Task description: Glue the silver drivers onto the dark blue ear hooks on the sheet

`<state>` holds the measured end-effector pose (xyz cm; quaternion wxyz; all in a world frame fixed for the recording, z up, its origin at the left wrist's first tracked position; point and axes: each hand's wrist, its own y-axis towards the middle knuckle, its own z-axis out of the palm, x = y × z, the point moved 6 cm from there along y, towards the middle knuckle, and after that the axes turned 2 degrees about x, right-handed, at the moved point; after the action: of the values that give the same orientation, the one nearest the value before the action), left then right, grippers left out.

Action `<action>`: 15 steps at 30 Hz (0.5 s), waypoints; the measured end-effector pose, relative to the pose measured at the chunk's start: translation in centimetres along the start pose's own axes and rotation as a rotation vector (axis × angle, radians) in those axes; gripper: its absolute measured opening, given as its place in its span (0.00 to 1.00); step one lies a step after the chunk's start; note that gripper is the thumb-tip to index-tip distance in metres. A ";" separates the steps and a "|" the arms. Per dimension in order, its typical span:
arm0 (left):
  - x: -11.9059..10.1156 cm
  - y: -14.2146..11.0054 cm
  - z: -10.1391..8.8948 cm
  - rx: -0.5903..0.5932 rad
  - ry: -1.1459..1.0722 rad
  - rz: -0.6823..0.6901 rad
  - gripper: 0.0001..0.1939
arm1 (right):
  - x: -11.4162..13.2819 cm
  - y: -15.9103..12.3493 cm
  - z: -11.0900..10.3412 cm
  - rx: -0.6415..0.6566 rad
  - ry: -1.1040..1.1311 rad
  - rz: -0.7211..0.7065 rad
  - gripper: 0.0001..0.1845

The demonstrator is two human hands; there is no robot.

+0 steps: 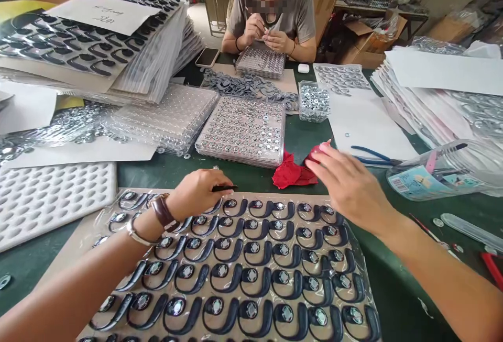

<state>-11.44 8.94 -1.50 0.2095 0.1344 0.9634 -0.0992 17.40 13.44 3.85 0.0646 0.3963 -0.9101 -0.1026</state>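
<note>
1. Leftmost, a slim dark tool (223,188) is held in the narrow grip of the left hand (198,191), its long axis set crosswise, its end pointed right.
2. Below that end, dark curved pieces (266,276) are laid in rows.
3. Between the hands, red cloth (288,173) is crumpled on the bench (137,175), nearer the right hand (349,187).
4. Rightmost, that hand's fingers are extended over the cloth; whether any is pinched cannot be told.

Cloth (288,172) behind the ear hooks (266,280)

I have the left forearm (94,261) slanting in from lower left, the left hand (202,189) back-up, fingers curled into a pinch. My right forearm (440,274) angles in opposite, the right hand (351,187) slightly blurred, fingers stretched inward.
</note>
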 end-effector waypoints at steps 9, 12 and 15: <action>-0.3 -2.3 -2.4 -0.322 0.160 -0.141 0.16 | -3.0 5.1 4.1 0.019 -0.014 -0.120 0.30; -3.7 -3.9 -3.6 -0.365 0.087 -0.016 0.12 | -4.6 5.4 3.0 -0.036 -0.039 -0.104 0.16; -7.7 -5.9 -3.9 -0.450 0.130 0.147 0.18 | -4.4 4.9 0.3 -0.272 0.108 0.035 0.10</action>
<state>-7.93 2.68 6.05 0.1782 0.1605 0.9604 0.1421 16.84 20.01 4.61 0.1683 0.3730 -0.8897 -0.2022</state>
